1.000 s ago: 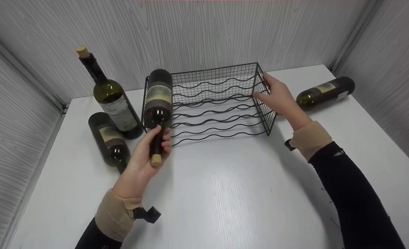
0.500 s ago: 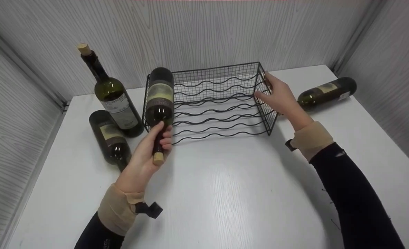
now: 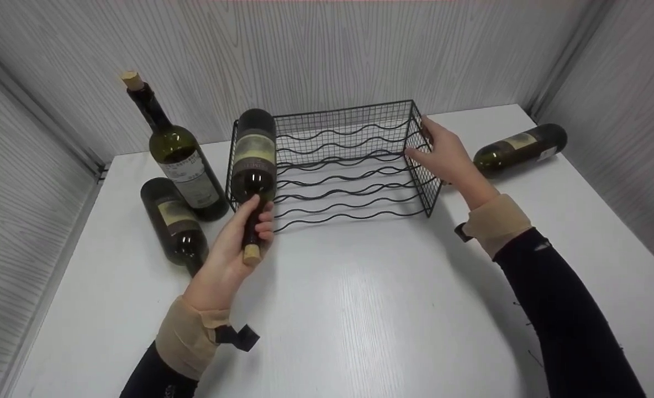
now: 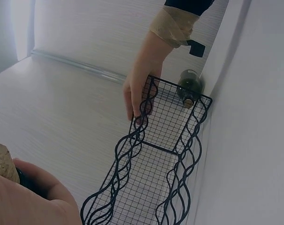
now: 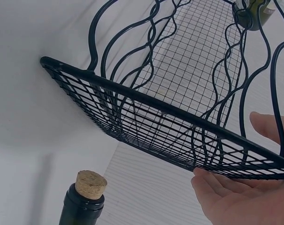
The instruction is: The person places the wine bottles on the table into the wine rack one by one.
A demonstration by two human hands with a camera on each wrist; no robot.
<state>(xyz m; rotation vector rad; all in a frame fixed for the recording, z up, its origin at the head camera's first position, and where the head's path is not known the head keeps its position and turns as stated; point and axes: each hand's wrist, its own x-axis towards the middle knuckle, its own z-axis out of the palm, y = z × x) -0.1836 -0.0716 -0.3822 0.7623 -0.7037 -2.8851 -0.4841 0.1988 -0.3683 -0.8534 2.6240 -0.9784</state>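
By its neck, my left hand [image 3: 228, 251] grips a dark corked wine bottle [image 3: 256, 155], cork towards me and base towards the back wall. This bottle lies over the left end of a black wire wine rack [image 3: 349, 178] with wavy rails. Whether it rests on the rails cannot be made out. In the left wrist view its cork [image 4: 3, 161] shows beside the thumb. My right hand [image 3: 443, 150] holds the rack's mesh right end panel, and the right wrist view has its fingers [image 5: 226, 185] against the mesh.
Left of the rack, a green wine bottle [image 3: 186, 166] stands upright and another bottle [image 3: 175, 221] lies in front of it. A further bottle [image 3: 520, 148] lies right of the rack, its neck behind my right hand. Wood-grain walls [image 3: 327, 55] border the white table [image 3: 349, 309].
My left hand and its bottle have shifted very slightly towards the back wall since a second ago. My right hand stays on the rack's end panel.
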